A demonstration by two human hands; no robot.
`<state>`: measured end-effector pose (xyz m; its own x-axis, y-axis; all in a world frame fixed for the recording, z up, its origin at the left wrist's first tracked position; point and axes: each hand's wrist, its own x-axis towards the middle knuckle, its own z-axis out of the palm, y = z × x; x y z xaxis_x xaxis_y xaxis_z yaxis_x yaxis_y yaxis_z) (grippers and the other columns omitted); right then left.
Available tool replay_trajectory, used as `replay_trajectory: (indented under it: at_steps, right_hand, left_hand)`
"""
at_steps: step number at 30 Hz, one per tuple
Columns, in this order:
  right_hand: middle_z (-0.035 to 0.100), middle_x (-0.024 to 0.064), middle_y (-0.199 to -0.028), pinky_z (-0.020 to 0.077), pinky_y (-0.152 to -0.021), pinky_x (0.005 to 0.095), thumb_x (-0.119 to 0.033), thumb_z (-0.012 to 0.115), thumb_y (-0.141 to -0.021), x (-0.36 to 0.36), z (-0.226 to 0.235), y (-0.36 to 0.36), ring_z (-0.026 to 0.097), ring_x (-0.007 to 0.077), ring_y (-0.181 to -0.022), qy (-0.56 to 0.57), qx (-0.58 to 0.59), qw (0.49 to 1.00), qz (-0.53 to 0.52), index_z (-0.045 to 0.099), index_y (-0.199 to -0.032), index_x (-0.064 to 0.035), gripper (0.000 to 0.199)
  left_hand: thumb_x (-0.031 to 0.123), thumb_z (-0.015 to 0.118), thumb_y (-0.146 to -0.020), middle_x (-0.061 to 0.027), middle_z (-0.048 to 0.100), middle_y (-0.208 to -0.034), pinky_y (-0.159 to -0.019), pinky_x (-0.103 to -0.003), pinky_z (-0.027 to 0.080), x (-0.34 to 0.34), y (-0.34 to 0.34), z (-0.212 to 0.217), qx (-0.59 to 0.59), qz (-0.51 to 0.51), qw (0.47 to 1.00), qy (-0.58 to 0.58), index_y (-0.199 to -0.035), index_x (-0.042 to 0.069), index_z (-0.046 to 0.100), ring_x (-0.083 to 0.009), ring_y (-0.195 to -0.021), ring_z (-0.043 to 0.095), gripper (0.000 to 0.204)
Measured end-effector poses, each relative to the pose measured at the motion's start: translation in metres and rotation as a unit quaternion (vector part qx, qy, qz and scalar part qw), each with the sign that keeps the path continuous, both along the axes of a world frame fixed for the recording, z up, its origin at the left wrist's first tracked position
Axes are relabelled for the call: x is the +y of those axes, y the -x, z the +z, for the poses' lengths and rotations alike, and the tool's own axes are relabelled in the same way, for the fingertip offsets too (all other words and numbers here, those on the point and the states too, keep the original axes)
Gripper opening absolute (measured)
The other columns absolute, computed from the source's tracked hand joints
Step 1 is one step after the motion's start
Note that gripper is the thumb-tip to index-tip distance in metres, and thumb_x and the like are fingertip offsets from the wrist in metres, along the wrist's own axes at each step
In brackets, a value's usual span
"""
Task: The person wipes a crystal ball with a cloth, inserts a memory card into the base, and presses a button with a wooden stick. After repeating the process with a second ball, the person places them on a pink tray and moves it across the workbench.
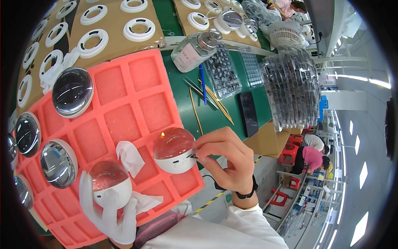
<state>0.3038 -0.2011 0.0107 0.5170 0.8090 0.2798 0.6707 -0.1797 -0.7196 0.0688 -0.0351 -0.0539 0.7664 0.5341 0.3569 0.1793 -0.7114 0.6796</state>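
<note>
Bright, even overhead light; glare on domes (72,92); edges bend.

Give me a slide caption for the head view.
Gloved left hand holds one dome lamp; bare right hand touches another over pink foam tray.

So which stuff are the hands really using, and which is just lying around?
In use:
- left hand in a white glove, holding a clear dome lamp
- right hand, pinching something small and dark against a second dome lamp
- pink foam tray
- white wipe

Lying about:
- phone
- glass bottle
- blue pen
- wooden sticks
- white rings
</note>
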Motion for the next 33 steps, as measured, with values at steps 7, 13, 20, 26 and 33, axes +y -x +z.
replay_trajectory:
  at_steps: [7, 13, 20, 26, 33]
  right_hand:
    - [0.073, 0.0135, -0.096, 0.0532, -0.072, 0.0312, 0.013, 0.074, -0.071, 0.004, 0.003, 0.000, 0.067, 0.0239, -0.086, 0.011, -0.028, 1.000, -0.001, 0.069, -0.091, -0.0002, 0.025]
    - [0.073, 0.0132, -0.095, 0.0528, -0.074, 0.0297, 0.013, 0.074, -0.070, 0.006, 0.007, -0.001, 0.067, 0.0227, -0.085, 0.033, -0.019, 0.999, -0.015, 0.069, -0.091, 0.0000, 0.025]
    - [0.072, 0.0137, -0.096, 0.0541, -0.073, 0.0287, 0.013, 0.073, -0.072, 0.007, 0.008, -0.001, 0.067, 0.0209, -0.085, 0.036, -0.005, 0.999, -0.021, 0.070, -0.094, 0.0010, 0.025]
    - [0.072, 0.0141, -0.097, 0.0546, -0.072, 0.0284, 0.014, 0.074, -0.073, 0.005, 0.006, -0.001, 0.067, 0.0204, -0.085, 0.033, -0.014, 0.999, -0.016, 0.070, -0.094, 0.0017, 0.025]
    - [0.071, 0.0131, -0.098, 0.0527, -0.072, 0.0293, 0.013, 0.074, -0.072, 0.007, 0.007, -0.002, 0.066, 0.0215, -0.085, 0.033, -0.019, 0.999, -0.011, 0.070, -0.093, -0.0002, 0.025]
  left_hand:
    - [-0.006, 0.060, -0.078, -0.0255, 0.035, -0.154, -0.107, -0.054, 0.046, -0.003, -0.005, 0.004, 0.008, 0.022, 0.999, 0.032, -0.143, 0.017, 0.051, -0.0473, -0.138, 0.040, 0.070]
    - [-0.007, 0.060, -0.076, -0.0250, 0.036, -0.154, -0.107, -0.053, 0.046, 0.000, -0.009, 0.005, 0.012, -0.016, 0.998, -0.063, -0.143, 0.017, 0.050, -0.0471, -0.137, 0.040, 0.071]
    - [-0.007, 0.061, -0.073, -0.0235, 0.038, -0.154, -0.108, -0.052, 0.044, 0.000, -0.005, 0.003, 0.004, 0.009, 1.000, 0.001, -0.141, 0.015, 0.050, -0.0454, -0.137, 0.041, 0.072]
    - [-0.005, 0.063, -0.074, -0.0236, 0.038, -0.154, -0.109, -0.052, 0.042, 0.000, -0.004, 0.004, 0.007, 0.005, 1.000, -0.009, -0.140, 0.015, 0.051, -0.0450, -0.137, 0.041, 0.070]
    - [-0.005, 0.066, -0.073, -0.0243, 0.038, -0.154, -0.109, -0.051, 0.043, -0.001, 0.000, 0.003, -0.004, 0.017, 0.999, 0.048, -0.138, 0.015, 0.052, -0.0446, -0.137, 0.041, 0.069]
